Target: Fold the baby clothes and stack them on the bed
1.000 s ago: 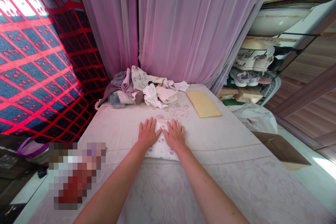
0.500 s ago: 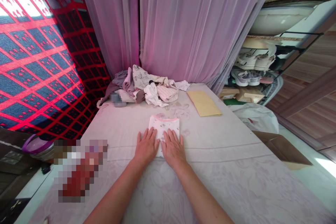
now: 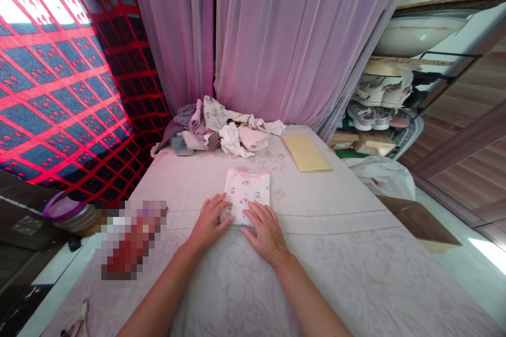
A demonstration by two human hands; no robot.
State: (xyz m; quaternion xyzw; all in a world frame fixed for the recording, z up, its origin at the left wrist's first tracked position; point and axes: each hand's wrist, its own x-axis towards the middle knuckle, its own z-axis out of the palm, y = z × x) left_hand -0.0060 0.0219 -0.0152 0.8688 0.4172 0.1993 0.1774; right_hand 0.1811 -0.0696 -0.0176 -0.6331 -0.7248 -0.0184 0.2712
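Hidden and indistinct parts. A block of coarse squares masks an object [image 3: 134,242] at the left side of the bed [image 3: 356,268]; its red and pale colours show, but its form cannot be told. A smaller masked patch covers part of the clothes pile [image 3: 237,137] at the far left, where garments overlap so closely that single pieces are hard to separate. A thin, pale-tipped item [image 3: 83,313] at the near left is cut off by the lower border and not identifiable. The far ends of the shoe rack [image 3: 448,76] pass behind other things, and the contents of the white plastic bag [image 3: 383,179], at the right, are obscure. Both forearms leave the view at the near edge.

Hands and garment. The folded printed garment [image 3: 247,181], white with a pink neckline, lies flat at the middle of the bed, neckline to the far side; its near corners are partly covered by the fingers. The left hand [image 3: 211,221] is loosely open, fingers slightly bent over the garment's near left edge. The right hand [image 3: 264,231] is likewise open, 4 fingers reaching over the near right part, thumb apart. The 2 thumbs point inward, separated by a gap.
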